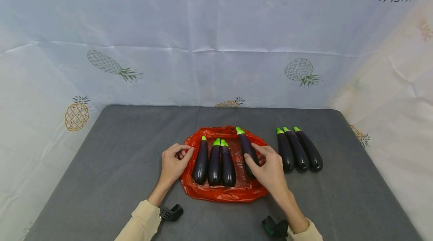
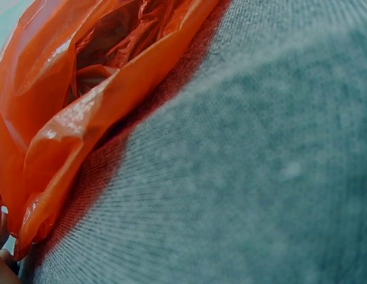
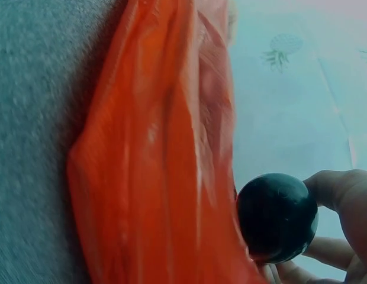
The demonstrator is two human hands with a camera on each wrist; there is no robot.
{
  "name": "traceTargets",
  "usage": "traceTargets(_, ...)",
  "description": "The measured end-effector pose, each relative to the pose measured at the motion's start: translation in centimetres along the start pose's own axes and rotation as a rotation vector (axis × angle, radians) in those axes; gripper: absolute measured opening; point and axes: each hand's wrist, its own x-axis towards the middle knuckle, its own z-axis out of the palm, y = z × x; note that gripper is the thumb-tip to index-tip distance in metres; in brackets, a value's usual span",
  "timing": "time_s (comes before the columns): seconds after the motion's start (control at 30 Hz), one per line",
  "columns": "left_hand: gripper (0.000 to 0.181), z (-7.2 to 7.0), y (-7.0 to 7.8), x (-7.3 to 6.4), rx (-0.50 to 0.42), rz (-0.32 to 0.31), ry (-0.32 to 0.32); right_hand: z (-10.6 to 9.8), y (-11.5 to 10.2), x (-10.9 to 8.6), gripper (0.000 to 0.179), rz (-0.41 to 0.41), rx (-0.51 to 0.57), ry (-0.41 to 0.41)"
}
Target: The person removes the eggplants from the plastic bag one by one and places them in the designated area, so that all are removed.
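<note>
A red plastic bag [image 1: 223, 196] lies spread open on the table, its rim rolled outward. Inside it, three dark eggplants [image 1: 214, 164] with green tips lie side by side. My left hand [image 1: 174, 161] pinches the bag's left rim between thumb and fingertips; the left wrist view shows the red film [image 2: 100, 112] drawn up toward the fingers. Over the bag's right side, my right hand [image 1: 270, 165] grips another eggplant [image 1: 248, 147] between thumb and fingers. In the right wrist view, that eggplant's round end [image 3: 277, 218] shows beside the bag wall [image 3: 154, 148].
Right of the bag, three more eggplants [image 1: 299, 150] lie together on the grey table [image 1: 135, 139]. A white curtain with pineapple prints [image 1: 236, 26] hangs behind the table and along its sides. Dark straps [image 1: 171, 212] sit at both wrists.
</note>
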Motion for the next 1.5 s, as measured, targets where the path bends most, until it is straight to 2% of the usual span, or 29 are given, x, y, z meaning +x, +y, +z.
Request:
traceTargets(0.43, 0.005, 0.1, 0.0, 0.0, 0.009, 0.007, 0.002, -2.3, 1.0, 1.0, 0.040, -0.029, -0.022, 0.059)
traceTargets(0.83, 0.005, 0.0, 0.1, 0.1, 0.013, -0.008, -0.003, -4.7, 2.8, 2.0, 0.038, -0.003, -0.082, 0.137)
traceTargets(1.5, 0.004, 0.1, 0.1, 0.0, 0.012, -0.010, -0.005, -7.1, 5.0, 2.8, 0.036, 0.037, -0.109, 0.237)
